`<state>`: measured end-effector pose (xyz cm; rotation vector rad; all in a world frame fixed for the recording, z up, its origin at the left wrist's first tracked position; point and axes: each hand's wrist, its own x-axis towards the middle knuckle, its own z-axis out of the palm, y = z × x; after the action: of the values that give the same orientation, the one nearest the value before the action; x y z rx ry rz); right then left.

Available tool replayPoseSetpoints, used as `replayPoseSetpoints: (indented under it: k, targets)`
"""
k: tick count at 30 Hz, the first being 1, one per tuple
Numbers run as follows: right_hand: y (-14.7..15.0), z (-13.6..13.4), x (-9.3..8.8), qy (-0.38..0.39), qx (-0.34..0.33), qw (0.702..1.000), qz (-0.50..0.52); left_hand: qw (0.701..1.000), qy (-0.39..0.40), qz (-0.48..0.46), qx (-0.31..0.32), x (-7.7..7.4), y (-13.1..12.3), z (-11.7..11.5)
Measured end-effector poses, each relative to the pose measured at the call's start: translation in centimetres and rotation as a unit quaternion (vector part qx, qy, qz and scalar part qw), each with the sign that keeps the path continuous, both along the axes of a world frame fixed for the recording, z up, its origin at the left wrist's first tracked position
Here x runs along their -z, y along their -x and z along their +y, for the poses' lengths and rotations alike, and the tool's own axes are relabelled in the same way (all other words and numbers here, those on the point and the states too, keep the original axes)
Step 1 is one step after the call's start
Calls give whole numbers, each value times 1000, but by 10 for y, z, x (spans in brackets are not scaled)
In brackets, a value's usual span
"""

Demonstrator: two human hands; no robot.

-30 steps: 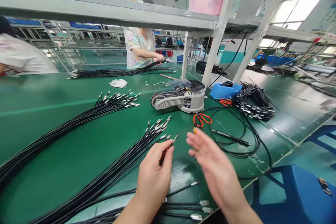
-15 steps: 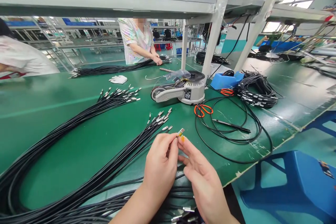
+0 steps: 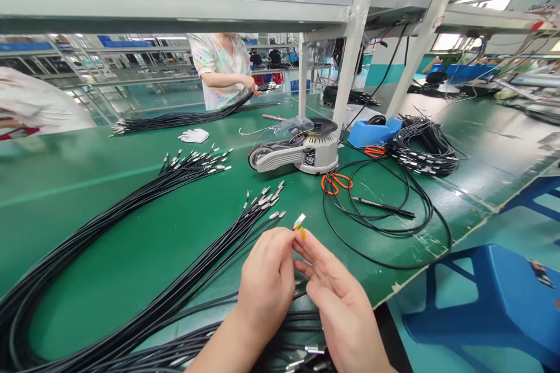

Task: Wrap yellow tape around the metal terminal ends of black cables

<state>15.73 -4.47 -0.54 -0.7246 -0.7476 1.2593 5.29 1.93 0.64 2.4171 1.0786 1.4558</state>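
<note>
My left hand (image 3: 266,282) pinches the metal end of a thin black cable (image 3: 299,221) above the green table (image 3: 109,186). My right hand (image 3: 335,291) meets it from the right, its fingertips pressing a small amber piece of tape against that same cable end. Just left of my hands a long bundle of black cables (image 3: 184,280) with metal ends lies fanned across the table. More loose cables lie under my wrists at the near edge.
A grey tape dispenser (image 3: 301,151) stands behind my hands, with orange scissors (image 3: 335,182) and a coiled black cable (image 3: 385,210) to its right. A second cable bundle (image 3: 144,189) lies farther left. Across the table a person (image 3: 221,67) handles cables. A blue stool (image 3: 490,303) stands at the right.
My right hand came in from open in the air to meet my left hand at the cable end, bringing the amber tape onto it. The view shifted slightly.
</note>
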Motion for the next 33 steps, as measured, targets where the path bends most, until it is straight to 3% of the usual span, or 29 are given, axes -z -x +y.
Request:
replayPoseSetpoints:
  k: [11,26,33]
  targets:
    - [0,0,-2,7,7,1000,-7,998,-58,20,1,0,1,1]
    - [-7,-1,-4,16,-1,999,-38,999,-40,-2,15,4,1,-1]
    - [-4,1,-3,25,3,999,-37,999,39,-33,-4,-3,-4,-3]
